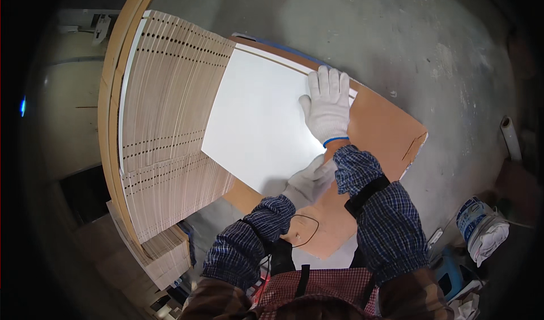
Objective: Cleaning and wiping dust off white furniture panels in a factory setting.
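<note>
A white panel (pixel 260 105) lies flat in front of me, with a narrow groove along its far edge. My right hand (pixel 328 107), in a white knit glove with a blue cuff, rests palm down near the panel's far right edge, fingers stretched out. Closer to me, my left hand (pixel 309 183), also gloved, is at the panel's near right corner. Its fingers look extended, but the right wrist and sleeve partly cover them. Brown cardboard (pixel 382 124) lies under the panel and reaches out to the right.
At the left stands a tall row of stacked panels (pixel 170 93) with rows of dark holes, beside a curved-looking wooden edge (pixel 110 93). On the floor at right are a blue-and-white bag (pixel 481 229), a blue container (pixel 447 272) and a pale roll (pixel 510 139).
</note>
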{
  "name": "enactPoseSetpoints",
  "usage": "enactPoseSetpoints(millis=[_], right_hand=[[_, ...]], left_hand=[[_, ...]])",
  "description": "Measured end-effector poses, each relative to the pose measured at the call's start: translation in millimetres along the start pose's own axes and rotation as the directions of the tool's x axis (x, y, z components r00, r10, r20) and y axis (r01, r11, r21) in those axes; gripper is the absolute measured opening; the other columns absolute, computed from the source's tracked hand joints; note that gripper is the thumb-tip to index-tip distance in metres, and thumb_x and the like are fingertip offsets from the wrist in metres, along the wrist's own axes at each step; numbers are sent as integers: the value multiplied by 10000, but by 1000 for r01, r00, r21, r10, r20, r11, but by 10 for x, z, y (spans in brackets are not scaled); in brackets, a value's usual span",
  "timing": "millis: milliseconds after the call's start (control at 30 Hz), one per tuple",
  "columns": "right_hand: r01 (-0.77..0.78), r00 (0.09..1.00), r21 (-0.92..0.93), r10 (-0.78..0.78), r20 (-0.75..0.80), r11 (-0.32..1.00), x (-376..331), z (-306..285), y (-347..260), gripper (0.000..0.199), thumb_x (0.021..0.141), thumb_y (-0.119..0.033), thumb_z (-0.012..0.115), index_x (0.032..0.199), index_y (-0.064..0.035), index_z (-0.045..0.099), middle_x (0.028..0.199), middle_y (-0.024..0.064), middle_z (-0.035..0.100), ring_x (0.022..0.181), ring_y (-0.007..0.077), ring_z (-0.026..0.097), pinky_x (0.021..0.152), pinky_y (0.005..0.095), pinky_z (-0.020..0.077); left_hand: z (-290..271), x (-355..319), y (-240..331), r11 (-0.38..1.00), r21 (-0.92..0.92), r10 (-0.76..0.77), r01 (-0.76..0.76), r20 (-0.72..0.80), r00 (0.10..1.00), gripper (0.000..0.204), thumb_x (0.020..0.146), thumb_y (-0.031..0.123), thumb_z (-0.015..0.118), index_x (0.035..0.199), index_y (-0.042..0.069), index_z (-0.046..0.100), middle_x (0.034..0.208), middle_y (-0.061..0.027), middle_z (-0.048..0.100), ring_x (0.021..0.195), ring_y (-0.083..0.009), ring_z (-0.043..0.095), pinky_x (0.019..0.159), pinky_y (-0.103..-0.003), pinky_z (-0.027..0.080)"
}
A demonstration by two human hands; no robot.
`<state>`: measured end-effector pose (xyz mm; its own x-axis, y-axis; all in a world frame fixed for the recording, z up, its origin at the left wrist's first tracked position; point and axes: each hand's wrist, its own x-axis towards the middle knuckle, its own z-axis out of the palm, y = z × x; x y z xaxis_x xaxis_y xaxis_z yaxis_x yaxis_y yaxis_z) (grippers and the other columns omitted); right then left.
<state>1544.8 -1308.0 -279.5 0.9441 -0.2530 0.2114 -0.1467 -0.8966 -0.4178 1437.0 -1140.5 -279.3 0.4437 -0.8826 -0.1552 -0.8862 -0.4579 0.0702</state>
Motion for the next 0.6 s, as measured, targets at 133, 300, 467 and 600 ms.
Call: enactPoseSetpoints(millis=[133, 300, 467, 600], right_hand=[[38, 997, 68, -43, 71, 997, 50, -131, -36, 608, 931, -353, 564, 1412, 9, 479, 1505, 179, 421, 1399, 378, 333, 1221, 563, 162], [472, 865, 162, -491, 104, 867, -225, 45, 324, 575, 940, -388, 551, 1403, -49, 521, 1498, 119, 472, 1416, 335, 351, 1246, 535, 151], [330, 935, 299, -354, 29, 896, 16, -241, 977, 526, 973, -405, 539, 1360, -50, 578, 1484, 132, 520, 1408, 321, 419, 1237, 518, 200], [-313, 915, 161, 252, 314, 936, -119, -194, 1880, 574, 1011, -425, 532, 1441, -45, 518, 1445, 199, 555, 1325, 361, 525, 1163, 427, 354]], left_hand=[[96, -126, -131, 859, 244, 395, -450, 244, 886, 259, 935, 224, 553, 1103, 67, 673, 1255, -91, 608, 1280, -237, 497, 1177, -408, 317], [-40, 76, 48, 916, 103, 337, -387, 325, 884, 234, 953, 240, 552, 1069, 106, 706, 1188, -60, 664, 1202, -218, 571, 1148, -422, 349], [-116, 89, 4, 981, -14, 193, -193, 148, 970, 193, 879, 248, 613, 968, 92, 686, 1056, -87, 666, 1101, -258, 601, 1023, -415, 435], [-189, 168, -3, 932, 109, 321, -345, 193, 927, 221, 830, 259, 647, 922, 59, 666, 1010, -94, 659, 1085, -274, 594, 981, -417, 449]])
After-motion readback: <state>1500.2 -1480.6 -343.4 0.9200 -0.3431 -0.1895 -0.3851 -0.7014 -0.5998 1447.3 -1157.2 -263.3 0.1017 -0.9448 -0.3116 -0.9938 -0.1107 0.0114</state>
